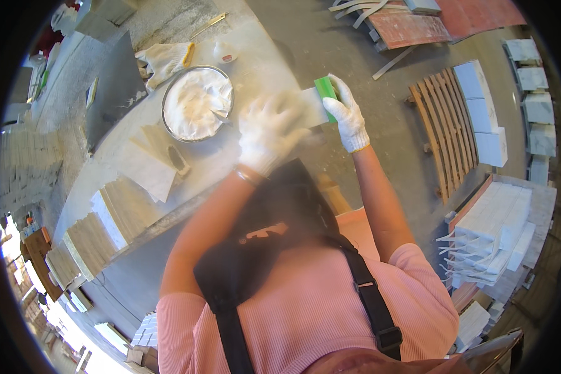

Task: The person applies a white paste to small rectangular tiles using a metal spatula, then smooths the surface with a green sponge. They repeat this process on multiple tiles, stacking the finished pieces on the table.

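My right hand [349, 118], in a white knit glove, is closed round a green bar-shaped piece [325, 98] past the table's right edge. A pale flat piece [313, 107] extends from the green bar toward my left hand; whether they are one tool, I cannot tell. My left hand [267, 134], also gloved, is smeared by motion over the table, so its fingers and anything in them are unclear. Left of it stands a round bowl [164, 118] of white paste-like material [195, 100]. A small tool [220, 117] rests in the bowl near its right rim.
Beyond the bowl, a spare glove [165, 61] and a small whitish round item [225, 52] lie on the table [262, 62]. Pale slabs [149, 165] and stacked tiles [96, 240] line its near left side. A wooden pallet [442, 131] and strapped white stacks [492, 215] stand at right.
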Action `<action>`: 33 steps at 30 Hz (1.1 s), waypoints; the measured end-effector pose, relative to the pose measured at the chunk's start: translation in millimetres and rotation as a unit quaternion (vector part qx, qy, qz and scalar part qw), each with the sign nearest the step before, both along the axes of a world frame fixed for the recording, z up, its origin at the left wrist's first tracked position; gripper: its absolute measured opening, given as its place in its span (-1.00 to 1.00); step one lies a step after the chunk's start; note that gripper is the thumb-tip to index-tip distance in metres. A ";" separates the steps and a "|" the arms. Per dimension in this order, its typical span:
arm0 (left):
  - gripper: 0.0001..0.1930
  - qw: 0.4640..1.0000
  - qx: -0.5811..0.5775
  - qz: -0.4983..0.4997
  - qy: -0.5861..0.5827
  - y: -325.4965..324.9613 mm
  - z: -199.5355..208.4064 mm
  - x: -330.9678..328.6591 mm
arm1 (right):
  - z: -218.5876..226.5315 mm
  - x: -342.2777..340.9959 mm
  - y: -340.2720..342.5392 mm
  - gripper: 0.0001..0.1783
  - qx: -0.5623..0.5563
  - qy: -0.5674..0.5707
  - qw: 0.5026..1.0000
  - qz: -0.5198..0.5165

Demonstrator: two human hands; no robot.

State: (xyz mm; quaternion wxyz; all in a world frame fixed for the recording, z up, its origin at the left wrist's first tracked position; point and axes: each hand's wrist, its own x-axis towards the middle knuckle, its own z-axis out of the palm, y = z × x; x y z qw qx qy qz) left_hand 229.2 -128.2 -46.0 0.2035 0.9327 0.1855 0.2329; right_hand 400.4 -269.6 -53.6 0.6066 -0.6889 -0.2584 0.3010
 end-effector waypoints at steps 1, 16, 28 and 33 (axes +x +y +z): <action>-0.51 1.000 0.005 -0.001 -0.004 0.8 0.2 -0.2 | 1.3 0.1 1.7 -0.19 0.013 0.022 1.000 0.007; -0.47 1.000 0.011 -0.009 -0.002 1.0 2.3 0.9 | 8.2 -10.8 -23.3 -0.11 -0.029 -0.080 0.995 0.051; -0.48 0.999 0.012 -0.008 -0.031 -0.3 0.6 1.9 | -10.6 0.3 -16.1 -0.21 0.140 0.246 0.959 -0.010; -0.49 0.999 0.015 -0.013 -0.033 0.7 -1.8 1.5 | -19.4 -11.6 -1.6 -0.20 0.103 0.188 0.976 -0.036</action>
